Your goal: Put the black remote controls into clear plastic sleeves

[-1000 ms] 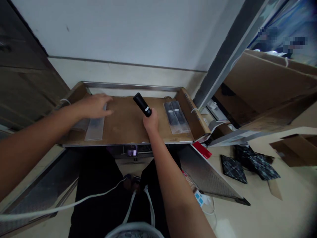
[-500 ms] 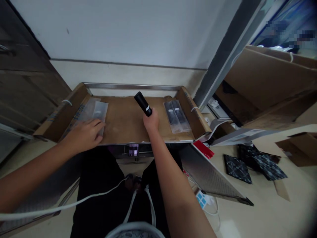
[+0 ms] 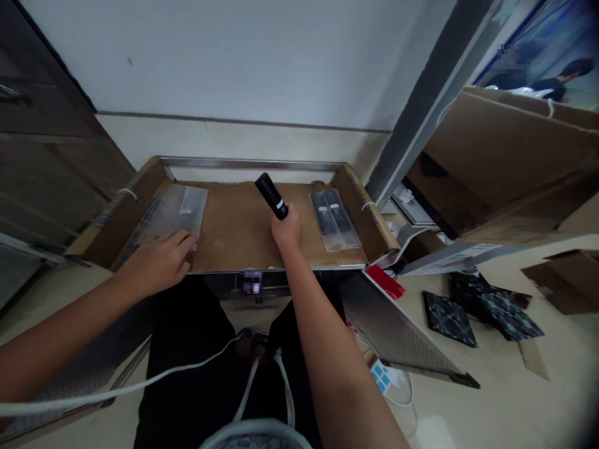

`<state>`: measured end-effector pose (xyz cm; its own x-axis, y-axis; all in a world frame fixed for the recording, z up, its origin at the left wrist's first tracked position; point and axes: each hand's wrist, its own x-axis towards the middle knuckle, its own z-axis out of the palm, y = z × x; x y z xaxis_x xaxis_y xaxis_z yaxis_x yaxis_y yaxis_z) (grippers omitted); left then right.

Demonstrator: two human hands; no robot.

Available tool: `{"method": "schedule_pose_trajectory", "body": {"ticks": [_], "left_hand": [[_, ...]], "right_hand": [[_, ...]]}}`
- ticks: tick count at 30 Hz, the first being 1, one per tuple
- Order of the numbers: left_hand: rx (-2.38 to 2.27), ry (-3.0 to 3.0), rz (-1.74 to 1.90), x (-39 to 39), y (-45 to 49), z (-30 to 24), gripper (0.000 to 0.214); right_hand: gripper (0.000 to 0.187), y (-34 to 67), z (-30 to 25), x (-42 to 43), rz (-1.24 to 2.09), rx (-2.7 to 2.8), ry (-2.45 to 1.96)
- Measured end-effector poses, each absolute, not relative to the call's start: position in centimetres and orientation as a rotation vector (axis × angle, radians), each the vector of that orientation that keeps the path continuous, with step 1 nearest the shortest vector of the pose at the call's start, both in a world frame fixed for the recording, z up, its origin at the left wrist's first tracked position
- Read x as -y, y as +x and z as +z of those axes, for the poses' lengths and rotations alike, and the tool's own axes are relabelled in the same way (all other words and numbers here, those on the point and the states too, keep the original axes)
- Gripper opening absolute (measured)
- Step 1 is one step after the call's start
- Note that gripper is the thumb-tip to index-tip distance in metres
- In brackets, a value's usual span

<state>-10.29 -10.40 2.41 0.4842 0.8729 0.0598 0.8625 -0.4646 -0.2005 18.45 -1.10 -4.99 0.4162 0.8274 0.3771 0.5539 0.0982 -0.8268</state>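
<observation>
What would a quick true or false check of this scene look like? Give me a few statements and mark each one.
The right hand grips a black cylinder. True.
The left hand is clutching scissors. False: it is open, at the near edge of a clear plastic sleeve.
A plastic sleeve of dark items lies right of the cylinder on the cardboard-lined tray. True.
Black patterned squares sit on the tray. False: they lie on the floor to the right.

Black tube (image 3: 270,196), flashlight-looking, matte, with a white band near the lower end, held up at a tilt, not lying down. Clear plastic bag (image 3: 180,211) lies flat, something pale inside, can't tell what
</observation>
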Motion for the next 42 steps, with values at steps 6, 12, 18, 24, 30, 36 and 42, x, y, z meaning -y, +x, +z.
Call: {"method": "schedule_pose_trajectory", "body": {"ticks": [6, 12, 18, 24, 30, 36, 42], "left_hand": [[1.380, -2.371, 0.191, 10.5, -10.7, 2.4, 0.040], [1.461, -2.333, 0.110, 10.0, -11.2, 2.4, 0.031], [1.469, -2.424, 0.119, 10.0, -11.0, 2.5, 0.028], [1.425, -2.450, 0.238, 9.6, -10.4, 3.4, 0.030], [1.477, -2.130, 0.260, 9.0, -12.4, 4.4, 0.034], [1.812, -2.128, 0.319, 8.8, -14.5, 2.8, 0.037], [1.936, -2.101, 0.342, 8.5, -14.7, 2.7, 0.035]], "right_hand": [[0.015, 18.5, -4.9, 1.1, 0.310, 1.259, -1.578], [0.016, 18.5, -4.9, 1.1, 0.335, 1.246, -1.570], [0.013, 18.5, -4.9, 1.1, 0.326, 1.256, -1.586], [0.014, 18.5, -5.0, 1.1, 0.318, 1.258, -1.584], [0.015, 18.5, -4.9, 1.1, 0.322, 1.258, -1.586], [0.014, 18.5, -4.8, 1.1, 0.336, 1.254, -1.596], [0.016, 18.4, -4.7, 1.2, 0.317, 1.257, -1.584]]}}
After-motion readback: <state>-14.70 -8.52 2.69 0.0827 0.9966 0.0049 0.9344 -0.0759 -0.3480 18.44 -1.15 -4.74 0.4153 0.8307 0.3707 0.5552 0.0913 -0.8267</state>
